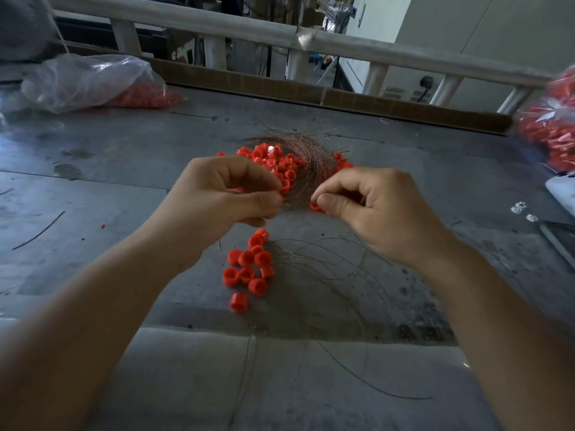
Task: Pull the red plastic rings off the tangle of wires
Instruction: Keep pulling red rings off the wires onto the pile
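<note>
Head view: your left hand (224,194) pinches the wire tangle (311,157), which lies at 12 o'clock from your hands. Your right hand (367,209) pinches a red ring (315,206). Loose rings (249,269) lie at 6 o'clock.

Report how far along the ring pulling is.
Done: about a dozen loose rings lie on the table nearest the person. In hand: the left hand pinches the wires while the right hand pinches one ring beside them. Left: a much larger heap of rings sits in the tangle farther back.
</note>
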A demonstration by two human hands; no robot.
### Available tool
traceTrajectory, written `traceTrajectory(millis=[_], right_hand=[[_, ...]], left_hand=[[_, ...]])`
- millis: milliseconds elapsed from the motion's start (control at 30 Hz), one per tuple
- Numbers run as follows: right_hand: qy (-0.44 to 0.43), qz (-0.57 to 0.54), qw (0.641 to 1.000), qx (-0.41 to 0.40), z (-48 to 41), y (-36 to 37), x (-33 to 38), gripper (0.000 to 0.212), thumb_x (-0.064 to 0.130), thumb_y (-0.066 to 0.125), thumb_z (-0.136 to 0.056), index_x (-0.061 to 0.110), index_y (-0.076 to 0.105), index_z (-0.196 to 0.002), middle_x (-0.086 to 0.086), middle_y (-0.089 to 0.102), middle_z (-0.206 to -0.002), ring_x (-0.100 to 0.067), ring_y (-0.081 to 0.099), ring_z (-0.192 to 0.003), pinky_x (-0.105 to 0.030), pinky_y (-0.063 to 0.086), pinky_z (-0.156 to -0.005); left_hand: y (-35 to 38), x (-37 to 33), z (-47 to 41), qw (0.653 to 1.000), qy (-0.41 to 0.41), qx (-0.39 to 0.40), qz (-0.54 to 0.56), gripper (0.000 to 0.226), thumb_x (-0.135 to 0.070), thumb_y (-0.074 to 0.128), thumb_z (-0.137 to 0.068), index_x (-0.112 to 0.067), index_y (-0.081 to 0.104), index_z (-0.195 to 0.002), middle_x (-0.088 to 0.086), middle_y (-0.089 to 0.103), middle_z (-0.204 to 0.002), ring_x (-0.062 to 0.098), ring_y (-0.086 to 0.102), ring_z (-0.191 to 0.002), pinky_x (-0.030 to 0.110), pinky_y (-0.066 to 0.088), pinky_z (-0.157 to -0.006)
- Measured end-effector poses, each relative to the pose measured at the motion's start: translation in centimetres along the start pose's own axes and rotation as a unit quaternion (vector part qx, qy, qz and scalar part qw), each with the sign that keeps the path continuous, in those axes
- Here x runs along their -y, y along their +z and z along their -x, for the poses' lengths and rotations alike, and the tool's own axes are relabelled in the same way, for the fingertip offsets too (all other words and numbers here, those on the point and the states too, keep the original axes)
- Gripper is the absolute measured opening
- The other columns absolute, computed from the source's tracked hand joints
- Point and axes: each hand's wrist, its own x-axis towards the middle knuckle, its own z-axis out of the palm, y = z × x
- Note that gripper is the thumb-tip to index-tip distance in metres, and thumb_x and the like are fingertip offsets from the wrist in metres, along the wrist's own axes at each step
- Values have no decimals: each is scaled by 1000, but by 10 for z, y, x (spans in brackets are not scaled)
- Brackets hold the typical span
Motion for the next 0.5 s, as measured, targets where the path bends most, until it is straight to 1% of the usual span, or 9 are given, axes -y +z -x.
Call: traceTrajectory(millis=[67, 100, 167, 233, 267, 333, 400, 433, 500], right_hand=[[27, 30, 997, 66, 0, 4, -3, 8, 17, 64, -83, 15, 70, -88, 24, 56, -70, 6, 57, -70, -4, 43, -67], [34, 47, 994, 97, 0, 6, -4, 8, 19, 64, -83, 17, 70, -89, 23, 56, -70, 8, 56, -67, -2, 42, -68], [42, 77, 985, 147, 1, 11, -4, 10, 22, 64, -84, 18, 70, -91, 18, 61, -75, 8, 54, -67, -4, 42, -68], [48, 90, 980, 170, 2, 14, -5, 11, 24, 64, -84, 20, 71, -91, 12, 68, -84, 3, 56, -73, -10, 44, -69], [52, 95, 979, 174, 2, 14, -5, 10, 24, 64, -84, 21, 71, -91, 11, 69, -87, 1, 57, -76, -14, 46, -72], [56, 105, 977, 178, 1, 16, -6, 10, 25, 63, -85, 23, 70, -91, 10, 69, -88, 0, 58, -80, -19, 47, -76], [56, 106, 976, 180, 1, 17, -7, 10, 27, 63, -85, 22, 70, -90, 10, 69, -88, -2, 58, -81, -21, 47, -76], [57, 108, 976, 180, 1, 17, -8, 11, 29, 63, -85, 22, 70, -90, 9, 68, -88, -2, 58, -81, -22, 47, -76], [59, 106, 978, 171, 0, 15, -9, 15, 33, 62, -84, 21, 70, -89, 10, 66, -85, -4, 58, -79, -21, 46, -74]], left_hand=[[0, 5, -2, 990, 0, -18, -139, 18, -9, 76, -65, -26, 71, -65, -8, 69, -66, 3, 63, -60, 16, 52, -61], [0, 8, -3, 985, -10, -17, -173, 18, -11, 74, -67, -29, 72, -66, -11, 69, -66, 2, 63, -61, 19, 52, -64], [-1, 13, -4, 978, -32, -17, -203, 16, -20, 72, -68, -36, 70, -68, -14, 69, -65, 1, 63, -63, 24, 51, -66], [-2, 16, -6, 974, -43, -35, -220, 9, -27, 71, -68, -36, 70, -66, -14, 68, -65, 6, 63, -62, 27, 51, -62], [-3, 19, -8, 970, -40, -52, -234, 9, -27, 71, -69, -33, 71, -63, -13, 68, -63, 9, 63, -62, 27, 52, -61], [-5, 24, -13, 953, -13, -96, -286, 16, -19, 72, -74, -29, 69, -62, -14, 65, -62, 3, 61, -63, 12, 46, -61], [-5, 28, -16, 934, 16, -120, -336, 12, -13, 70, -77, -25, 70, -77, -20, 60, -70, -2, 56, -67, 1, 37, -58], [-6, 30, -19, 924, 30, -124, -361, 12, -12, 68, -79, -21, 71, -86, -17, 59, -75, 0, 55, -70, 1, 35, -60], [-6, 37, -24, 907, 46, -117, -402, 22, -11, 63, -82, -19, 69, -102, -9, 56, -90, 7, 52, -83, 10, 32, -70]])
